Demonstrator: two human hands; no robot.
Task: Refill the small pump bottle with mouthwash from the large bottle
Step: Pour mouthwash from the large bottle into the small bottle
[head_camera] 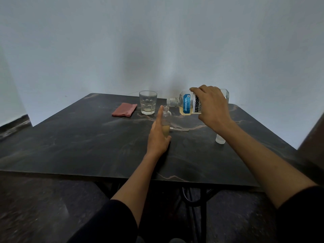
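The small clear pump bottle point(166, 118) stands upright on the dark marble table point(87, 137), its top off and pale yellow liquid in its lower part. My left hand point(158, 135) holds it from the left, index finger stretched up along its side, thumb round its base. My right hand point(211, 104) grips the large mouthwash bottle point(188, 104), which is tipped on its side with its open neck right above the small bottle's mouth. Yellowish liquid lies along the large bottle's lower side. The pump head with its thin tube point(178, 129) lies on the table just right of the small bottle.
A drinking glass point(148, 102) with a little liquid at the bottom stands behind the small bottle. A folded reddish cloth point(124, 109) lies to its left. A white cap point(220, 139) stands on the table under my right forearm. A pale wall rises behind the table.
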